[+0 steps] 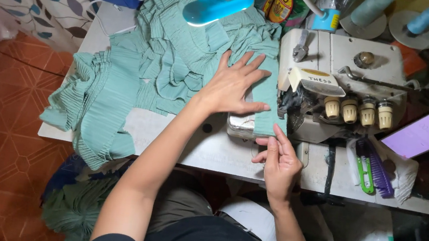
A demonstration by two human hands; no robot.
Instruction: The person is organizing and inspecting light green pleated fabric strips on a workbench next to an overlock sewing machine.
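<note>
Left hand [232,84], fingers spread and palm flat, presses a green pleated fabric strip [267,97] onto the bed of a white overlock sewing machine [338,92]. Right hand [279,158], nearer the body, pinches the near end of the same strip between thumb and fingers at the front edge of the white counter [211,150], just before the presser foot. The strip runs from this pinch under the left palm toward the machine's needle area, so a seam appears to be at its start, with most of the length judged unsewn. Behind the left hand, the bulk of the green pleated fabric [139,67] lies heaped across the counter and hangs over its left edge toward the orange tiled floor [1,127]. Above it hangs a blue lamp head [219,5]. To the right of the machine rest green thread snips [365,172], a purple comb [380,173] and a lit phone [424,132].
</note>
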